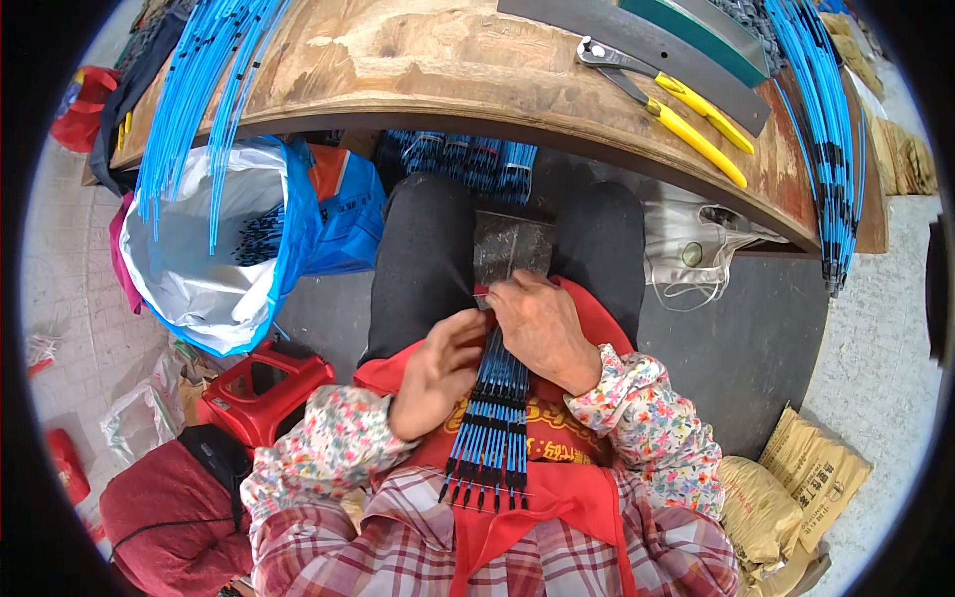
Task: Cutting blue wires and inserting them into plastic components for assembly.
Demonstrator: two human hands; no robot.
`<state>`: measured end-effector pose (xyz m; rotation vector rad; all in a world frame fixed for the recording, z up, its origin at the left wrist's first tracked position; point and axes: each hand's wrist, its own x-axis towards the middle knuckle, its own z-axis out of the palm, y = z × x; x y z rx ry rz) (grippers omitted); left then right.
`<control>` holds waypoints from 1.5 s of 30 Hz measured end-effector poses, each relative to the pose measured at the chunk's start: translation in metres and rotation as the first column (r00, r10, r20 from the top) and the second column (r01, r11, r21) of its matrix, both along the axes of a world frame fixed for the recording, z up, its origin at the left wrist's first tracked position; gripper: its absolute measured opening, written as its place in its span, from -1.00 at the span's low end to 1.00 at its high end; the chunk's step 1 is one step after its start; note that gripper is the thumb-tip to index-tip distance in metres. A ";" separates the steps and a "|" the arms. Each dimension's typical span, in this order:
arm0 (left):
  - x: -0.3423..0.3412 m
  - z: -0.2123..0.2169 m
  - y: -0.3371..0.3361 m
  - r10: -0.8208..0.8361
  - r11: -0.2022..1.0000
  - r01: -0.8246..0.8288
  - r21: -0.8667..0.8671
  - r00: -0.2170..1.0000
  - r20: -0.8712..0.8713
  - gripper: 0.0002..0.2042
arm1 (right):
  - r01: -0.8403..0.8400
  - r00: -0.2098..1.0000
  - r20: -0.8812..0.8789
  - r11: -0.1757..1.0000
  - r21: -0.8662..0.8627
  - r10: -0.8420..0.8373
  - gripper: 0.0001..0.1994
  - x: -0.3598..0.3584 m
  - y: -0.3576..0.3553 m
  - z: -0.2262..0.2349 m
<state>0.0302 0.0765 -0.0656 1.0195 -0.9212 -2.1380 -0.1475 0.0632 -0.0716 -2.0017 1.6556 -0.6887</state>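
A bundle of thin blue sticks or tubes with black bands and black tips (487,428) lies along my lap, over a red apron (562,438). It fans out toward me and narrows under my hands. My right hand (542,323) is closed in a pinch at the far end of the bundle. A thin strand shows by its fingertips, but what the fingers grip is too small to make out. Just left of the bundle, my left hand (443,368) has its fingers loosely stretched, slightly blurred, with nothing seen in them.
Ahead is a wooden bench (398,60) bearing yellow-handled pliers (686,109), a grey metal piece (637,40) and more blue sticks (204,90). At left stand a blue-and-white sack (284,239) and a red stool (264,393). Brown paper sacks (811,478) lie at lower right.
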 end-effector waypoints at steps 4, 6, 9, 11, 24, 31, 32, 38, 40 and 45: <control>0.022 0.043 -0.009 -0.240 0.543 0.511 -0.666 0.855 0.460 -0.46 | -0.019 0.997 -0.073 0.984 0.179 0.032 -0.82 -0.005 0.011 -0.027; 0.016 0.052 -0.020 -0.498 0.263 0.621 -0.738 0.743 0.447 -0.46 | -0.039 0.992 -0.107 0.968 0.247 0.067 -0.80 -0.002 0.013 -0.031; 0.003 0.047 -0.014 -0.637 0.096 0.576 -0.812 0.663 0.395 -0.46 | -0.075 0.997 0.010 0.881 0.467 0.079 -0.74 0.002 0.019 -0.033; -0.007 0.038 -0.007 -0.703 0.081 0.454 -0.888 0.658 0.272 -0.47 | -0.132 0.990 0.010 0.899 0.418 0.141 -0.71 0.002 0.024 -0.043; -0.039 0.081 -0.076 -0.723 0.436 0.569 -0.698 0.682 0.104 -0.77 | 0.116 0.734 0.648 0.977 0.177 -0.204 -0.74 -0.038 0.002 0.014; -0.070 0.107 -0.105 -0.627 0.688 0.544 -0.480 0.779 -0.014 -0.81 | 0.239 0.402 0.905 0.970 0.042 -0.138 -0.78 -0.052 0.009 0.089; -0.073 0.108 -0.108 -0.623 0.677 0.545 -0.494 0.782 0.009 -0.82 | 0.303 0.459 0.884 0.951 -0.060 -0.091 -0.77 -0.052 0.007 0.094; -0.084 0.103 -0.114 -0.560 0.721 0.486 -0.493 0.828 -0.001 -0.81 | 0.296 0.665 0.744 0.939 -0.177 -0.069 -0.82 -0.063 -0.012 0.113; -0.085 0.108 -0.117 -0.541 0.749 0.478 -0.459 0.841 -0.008 -0.76 | 0.271 0.721 0.693 0.914 -0.303 0.015 -0.86 -0.064 -0.022 0.110; -0.088 0.103 -0.118 -0.362 0.834 0.296 -0.466 0.931 -0.056 -0.79 | 0.246 0.795 0.607 0.917 -0.313 -0.006 -0.85 -0.071 -0.033 0.120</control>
